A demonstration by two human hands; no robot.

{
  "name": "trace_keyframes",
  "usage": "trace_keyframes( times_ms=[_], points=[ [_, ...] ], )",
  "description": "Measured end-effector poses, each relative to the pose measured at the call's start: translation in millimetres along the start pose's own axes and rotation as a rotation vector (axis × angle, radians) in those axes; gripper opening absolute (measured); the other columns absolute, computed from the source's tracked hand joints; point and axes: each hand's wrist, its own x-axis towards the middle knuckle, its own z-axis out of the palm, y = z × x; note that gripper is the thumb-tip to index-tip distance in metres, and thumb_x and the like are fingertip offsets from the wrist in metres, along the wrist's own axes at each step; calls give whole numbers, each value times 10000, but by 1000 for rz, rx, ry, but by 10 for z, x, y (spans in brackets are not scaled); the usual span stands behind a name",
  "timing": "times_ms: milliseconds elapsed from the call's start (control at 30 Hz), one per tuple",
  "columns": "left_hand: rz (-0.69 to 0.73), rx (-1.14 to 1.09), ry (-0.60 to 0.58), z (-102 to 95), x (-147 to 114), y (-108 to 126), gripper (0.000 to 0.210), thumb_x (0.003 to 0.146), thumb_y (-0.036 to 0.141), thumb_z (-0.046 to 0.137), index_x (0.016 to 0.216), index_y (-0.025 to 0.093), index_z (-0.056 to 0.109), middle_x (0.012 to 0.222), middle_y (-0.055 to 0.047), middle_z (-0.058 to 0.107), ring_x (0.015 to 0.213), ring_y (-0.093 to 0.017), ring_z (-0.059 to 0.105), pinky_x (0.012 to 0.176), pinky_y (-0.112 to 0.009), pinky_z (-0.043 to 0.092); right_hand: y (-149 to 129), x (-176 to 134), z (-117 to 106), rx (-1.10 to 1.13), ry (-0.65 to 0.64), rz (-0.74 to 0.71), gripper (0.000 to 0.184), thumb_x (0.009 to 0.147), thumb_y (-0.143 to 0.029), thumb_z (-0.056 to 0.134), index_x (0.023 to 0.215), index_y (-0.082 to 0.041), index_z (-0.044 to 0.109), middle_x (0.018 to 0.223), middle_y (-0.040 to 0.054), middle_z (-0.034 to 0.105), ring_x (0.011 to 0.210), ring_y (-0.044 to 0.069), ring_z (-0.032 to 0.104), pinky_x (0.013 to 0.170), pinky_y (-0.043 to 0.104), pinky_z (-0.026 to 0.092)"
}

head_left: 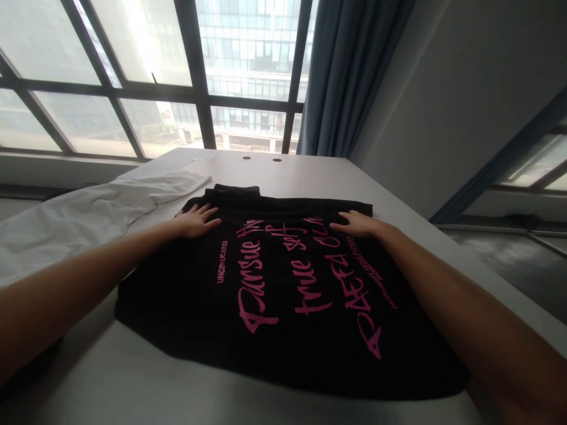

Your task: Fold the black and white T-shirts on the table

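Note:
A black T-shirt with pink lettering lies spread in front of me, its far edge folded over in a straight line. The collar part sticks out at the far left. My left hand rests on the shirt's far left corner, fingers spread and pointing right. Near the far right corner, my right hand lies on the cloth with its fingers stretched toward the left. Both palms face down on the fabric, and neither hand appears to grip it.
A white table carries the shirt. White cloth lies crumpled along the left side. Two round cable holes sit near the table's far edge. Beyond stand large windows and a blue curtain; a grey wall is at the right.

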Motion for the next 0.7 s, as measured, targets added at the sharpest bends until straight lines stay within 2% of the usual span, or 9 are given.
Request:
trace_keyframes(
  times_ms=[100,233,400,467,567,633,700],
  points=[
    [-3,-10,13,-51,226,-138,852,964,751,215,1672,277,196,1736,-83,97,1579,-402,84,1229,-593,162,28,127,16,11,6,30,1017,859,-876,391,1608,-188,379,1667,202,311,1511,431,324,1212,558,314],
    [-21,-7,24,-79,489,-264,859,953,766,224,1670,294,197,1732,-91,156,1573,-422,111,1216,-622,158,52,353,34,24,27,95,1034,851,-895,323,1622,-207,350,1692,166,271,1527,448,272,1239,543,267],
    [-56,-1,75,-71,649,-236,813,970,742,227,1662,317,230,1687,-101,314,1557,-421,187,1197,-612,218,-22,495,27,53,91,177,1006,863,-891,238,1640,-254,301,1716,140,215,1541,453,223,1218,628,240],
    [-67,22,87,-80,611,-177,773,988,696,260,1652,301,278,1674,-108,342,1544,-414,238,1199,-589,239,-116,455,3,5,131,192,894,925,-815,211,1614,-264,363,1686,152,296,1514,458,287,1188,695,223],
    [-46,59,72,-114,430,-151,763,1001,635,303,1638,214,336,1681,-124,317,1528,-368,310,1225,-482,252,-261,278,-38,-156,159,148,655,1031,-580,240,1510,-233,524,1563,185,489,1431,442,428,1160,765,141],
    [-9,62,57,-133,243,-228,783,993,633,323,1621,168,372,1689,-131,291,1527,-322,330,1230,-387,259,-281,97,-49,-210,132,93,553,1045,-458,294,1477,-232,557,1538,182,518,1400,413,477,1153,767,146],
    [-6,60,45,-135,26,-378,808,970,656,356,1605,158,405,1684,-134,300,1522,-295,349,1218,-331,277,-193,-119,-45,-185,96,51,519,1035,-435,356,1482,-254,549,1565,167,493,1401,388,486,1147,733,229]
  ],
)
